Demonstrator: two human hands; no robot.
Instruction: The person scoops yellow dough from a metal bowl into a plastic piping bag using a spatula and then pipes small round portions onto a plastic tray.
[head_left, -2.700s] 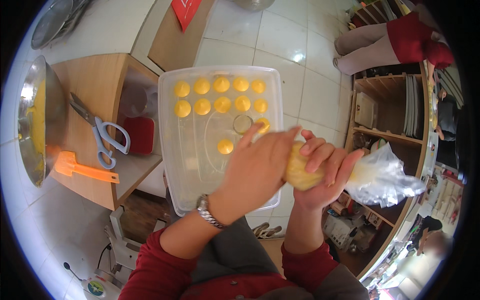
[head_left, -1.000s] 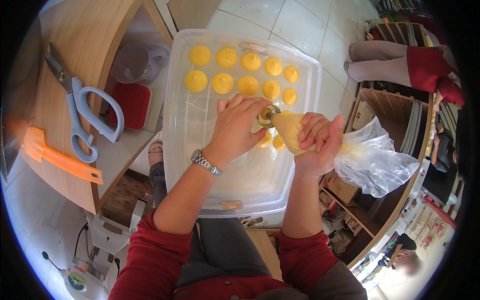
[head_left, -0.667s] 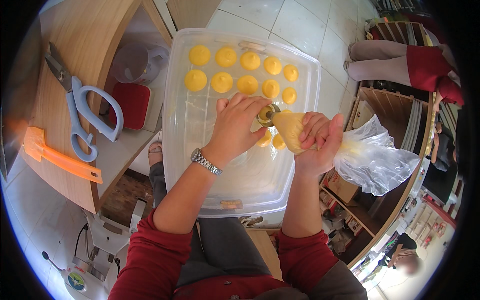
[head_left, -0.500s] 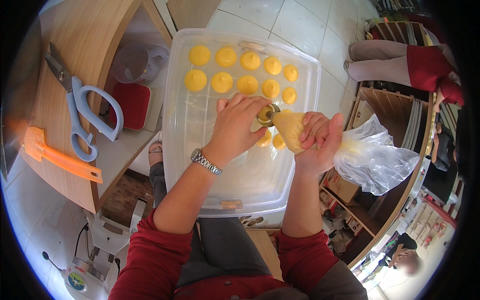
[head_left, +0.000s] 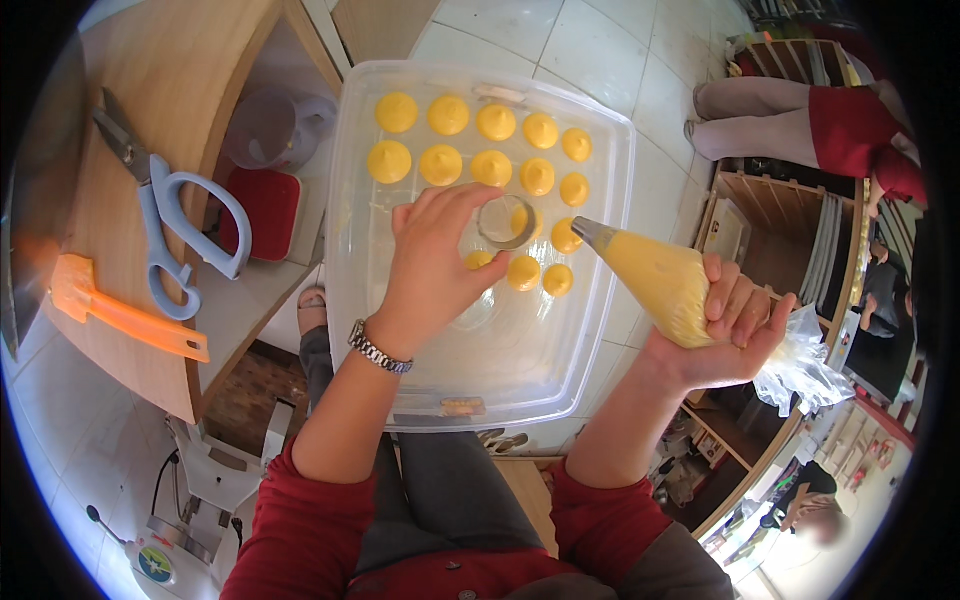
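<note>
My left hand (head_left: 440, 250) pinches a small round metal ring (head_left: 512, 244) between thumb and fingers, over a translucent plastic box (head_left: 450, 370). Part of a yellow mound (head_left: 525, 221) shows through the ring's right side. Rows of similar piped mounds, such as one at the far left (head_left: 389, 162), cover the far part of the box's surface. Off to the right, my right hand (head_left: 735, 325) is wrapped round a clear piping bag (head_left: 655, 280) full of yellow mixture. Its metal nozzle (head_left: 592, 232) points up and left, just beside a mound (head_left: 566, 236).
On the wooden table (head_left: 140, 370) at left lie blue-grey scissors (head_left: 165, 230) and an orange scraper (head_left: 135, 320). A clear jug (head_left: 262, 130) and a red-topped flat object (head_left: 262, 212) sit on the shelf below. Wooden shelving (head_left: 765, 215) and another person (head_left: 840, 125) are at right.
My right hand has drawn the piping bag away to the right, so its nozzle is out of the ring. My left hand has shifted slightly left with the ring, partly uncovering a mound.
</note>
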